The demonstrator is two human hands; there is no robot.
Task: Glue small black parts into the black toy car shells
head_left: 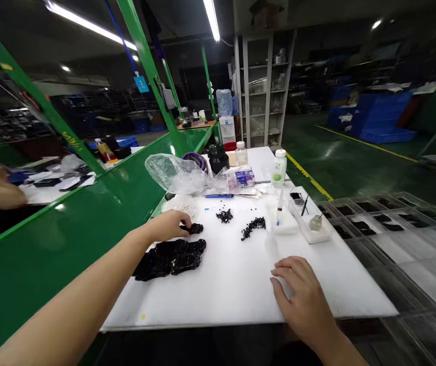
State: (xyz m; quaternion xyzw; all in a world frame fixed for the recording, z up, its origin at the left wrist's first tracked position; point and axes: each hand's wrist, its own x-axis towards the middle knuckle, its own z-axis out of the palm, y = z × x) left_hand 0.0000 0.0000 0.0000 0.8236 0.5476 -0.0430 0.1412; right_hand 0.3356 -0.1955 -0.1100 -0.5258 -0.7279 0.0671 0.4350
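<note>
My left hand [169, 225] reaches to the left side of the white work surface [233, 284], its fingers pinched on a small black part [195, 229]. Just in front of it lies a group of shiny black moulded parts [175, 256], packed side by side. My right hand [302, 295] rests low over the right front of the surface, thumb and fingers apart, with nothing plainly held. Beyond the hands are two piles of tiny black pieces, a compact pile [224, 216] and a curved one [254, 227]. A syringe [280, 206] with a blue tip stands tilted by a white foam block [288, 223].
Behind are a blue pen [220, 195], a clear plastic bag [179, 175], a white bottle [279, 169] and a dark container [218, 160]. A small jar [315, 222] sits on foam at right. Compartment trays [404, 239] flank the right side; a green partition [68, 229] the left.
</note>
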